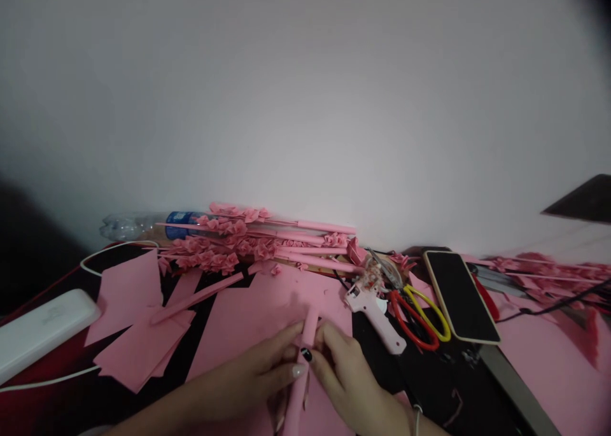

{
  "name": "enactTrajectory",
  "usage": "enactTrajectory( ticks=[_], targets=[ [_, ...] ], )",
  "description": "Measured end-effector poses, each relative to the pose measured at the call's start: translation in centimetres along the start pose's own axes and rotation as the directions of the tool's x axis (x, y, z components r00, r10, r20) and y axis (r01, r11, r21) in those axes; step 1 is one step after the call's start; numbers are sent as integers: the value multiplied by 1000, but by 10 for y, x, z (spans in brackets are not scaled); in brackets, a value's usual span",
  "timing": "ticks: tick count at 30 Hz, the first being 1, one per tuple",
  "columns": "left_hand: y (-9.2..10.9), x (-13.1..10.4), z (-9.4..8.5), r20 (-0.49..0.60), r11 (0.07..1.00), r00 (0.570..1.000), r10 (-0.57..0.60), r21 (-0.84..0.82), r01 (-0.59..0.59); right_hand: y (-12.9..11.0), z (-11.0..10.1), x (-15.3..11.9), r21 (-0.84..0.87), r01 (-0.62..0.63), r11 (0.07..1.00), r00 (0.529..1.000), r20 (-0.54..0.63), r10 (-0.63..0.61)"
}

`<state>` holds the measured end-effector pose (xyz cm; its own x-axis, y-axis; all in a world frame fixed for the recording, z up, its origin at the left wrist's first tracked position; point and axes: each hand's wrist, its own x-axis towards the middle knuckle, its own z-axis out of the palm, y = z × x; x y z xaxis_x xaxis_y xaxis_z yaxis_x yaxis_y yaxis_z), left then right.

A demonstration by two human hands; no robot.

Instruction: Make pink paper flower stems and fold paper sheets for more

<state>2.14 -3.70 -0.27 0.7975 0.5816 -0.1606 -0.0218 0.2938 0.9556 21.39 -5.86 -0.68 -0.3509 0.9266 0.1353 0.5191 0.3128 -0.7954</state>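
A rolled pink paper tube (298,391) stands out lengthwise in front of me, its far end pointing toward the wall. My left hand (277,366) closes on the tube from the left, the thumb pressed along its side. From the right, my right hand (338,366) pinches the same tube, its dark-nailed thumb lying on top. Part of the tube is hidden by the fingers. Beneath both hands lies a large pink paper sheet (238,315).
Pink paper flower stems (214,251) and a plastic bottle (128,225) lie along the wall. To the right are a glue gun (375,312), red-and-yellow-handled scissors (424,321) and a phone (461,296). Left are cut pink papers (128,289) and a white power bank (48,328).
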Motion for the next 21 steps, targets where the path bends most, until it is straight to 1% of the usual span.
enactTrajectory(
  ticks=[3, 5, 8, 11, 14, 17, 21],
  targets=[
    [-3, -1, 1, -8, 997, 997, -79, 1, 79, 0, 1, -1, 37, 27, 999, 1000, -3, -27],
    [-1, -1, 2, -16, 996, 996, -91, 17, 91, -1, 1, -1, 71, 54, 996, 999, 3, -54],
    [5, 0, 2, 10, 996, 996, -83, 17, 83, -3, 1, 1, 132, 67, 989, 998, 3, -68],
    [7, 0, 1, 41, 996, 996, -75, -37, 76, -4, 0, 2, 199, 51, 979, 999, 2, -53],
    [4, 0, -4, 78, 990, 995, -54, -129, 64, -3, -1, 4, 255, 20, 967, 1000, 10, -23],
    [2, -1, -8, 96, 983, 995, -39, -173, 56, -2, -1, 3, 305, -22, 952, 1000, 27, 15],
    [4, -2, -13, 109, 971, 989, -101, -208, 122, -3, -3, 2, 365, -39, 930, 999, 47, 24]
  ],
)
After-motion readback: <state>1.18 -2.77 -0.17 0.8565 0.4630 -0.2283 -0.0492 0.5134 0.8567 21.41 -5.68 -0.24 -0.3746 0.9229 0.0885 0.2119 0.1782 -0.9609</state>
